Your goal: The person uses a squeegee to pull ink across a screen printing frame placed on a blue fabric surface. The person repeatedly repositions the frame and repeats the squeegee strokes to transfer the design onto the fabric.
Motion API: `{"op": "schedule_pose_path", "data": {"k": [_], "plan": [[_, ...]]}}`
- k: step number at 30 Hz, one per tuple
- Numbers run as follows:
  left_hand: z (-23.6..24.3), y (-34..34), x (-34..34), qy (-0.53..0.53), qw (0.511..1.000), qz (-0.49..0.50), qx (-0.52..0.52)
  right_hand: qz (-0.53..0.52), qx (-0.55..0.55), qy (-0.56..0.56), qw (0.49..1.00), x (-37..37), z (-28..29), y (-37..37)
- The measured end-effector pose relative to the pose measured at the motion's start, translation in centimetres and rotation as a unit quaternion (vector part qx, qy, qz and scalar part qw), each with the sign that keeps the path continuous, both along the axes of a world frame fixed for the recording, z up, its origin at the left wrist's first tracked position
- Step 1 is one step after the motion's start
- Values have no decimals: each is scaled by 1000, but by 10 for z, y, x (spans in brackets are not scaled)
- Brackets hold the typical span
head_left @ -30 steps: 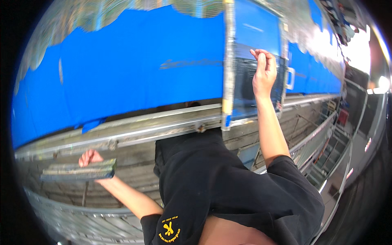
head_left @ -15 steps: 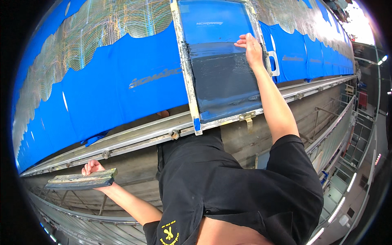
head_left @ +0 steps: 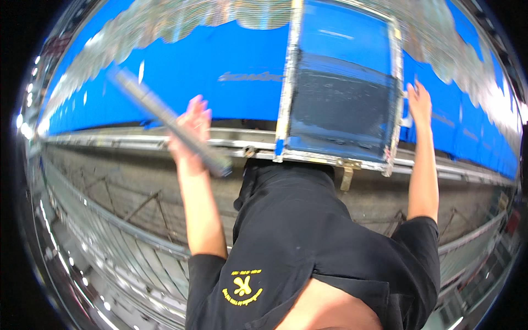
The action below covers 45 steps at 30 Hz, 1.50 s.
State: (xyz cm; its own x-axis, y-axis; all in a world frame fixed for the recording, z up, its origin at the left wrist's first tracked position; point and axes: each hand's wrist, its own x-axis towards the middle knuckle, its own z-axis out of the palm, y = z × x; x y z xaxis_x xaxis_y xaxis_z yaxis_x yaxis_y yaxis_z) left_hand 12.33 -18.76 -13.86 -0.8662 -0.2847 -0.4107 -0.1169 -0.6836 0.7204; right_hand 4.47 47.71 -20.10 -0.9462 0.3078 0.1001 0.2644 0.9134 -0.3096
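In my left hand (head_left: pixel 190 135) is a long squeegee (head_left: pixel 159 113), blurred by motion and slanting across the palm. It hangs in the air left of a screen-printing frame (head_left: pixel 281 104). The frame lies over blue fabric (head_left: pixel 242 66), its mesh (head_left: pixel 344 104) smeared with dark ink in the middle and lower part. Beside the frame's right edge is my right hand (head_left: pixel 420 104), close to a white handle (head_left: pixel 406 120). Its fingers look partly stretched and apart; whether they touch the handle I cannot tell.
Blue fabric pieces lie along a long table, with a patterned shiny surface (head_left: pixel 258 14) behind them. A metal rail (head_left: pixel 148 140) with stops runs along the near edge. A metal bracket (head_left: pixel 346 176) juts from the frame's near side. Railings (head_left: pixel 137 234) stand below.
My left hand has swung up and forward with the squeegee, from below the rail to above it. My right hand has moved off the mesh to the frame's right side. The view has turned.
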Motion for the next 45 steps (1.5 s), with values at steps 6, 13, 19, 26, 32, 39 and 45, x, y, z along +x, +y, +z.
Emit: {"op": "schedule_pose_path", "data": {"k": [6, 13, 19, 26, 32, 39, 45], "plan": [[-23, 121, -30, -89, 991, -101, -17, -110, -346, -59, 930, 3, -35, -7], [-36, 169, -40, -117, 959, -211, 147, -173, -449, -42, 875, 6, -50, 14], [-26, 165, -47, -114, 964, -208, 122, -178, -392, 35, 902, 5, -34, 5], [-4, 101, -75, -107, 973, -185, 87, -123, -445, 137, 877, -33, 32, -91], [-20, 46, -99, -110, 982, -141, 64, -128, -488, 151, 850, -63, -2, -159], [-45, -2, -93, -176, 973, -145, 35, -153, -487, 134, 849, -59, -27, -192], [12, -20, -105, -140, 981, -92, -97, -145, -447, 166, 867, -63, -27, -204]]}}
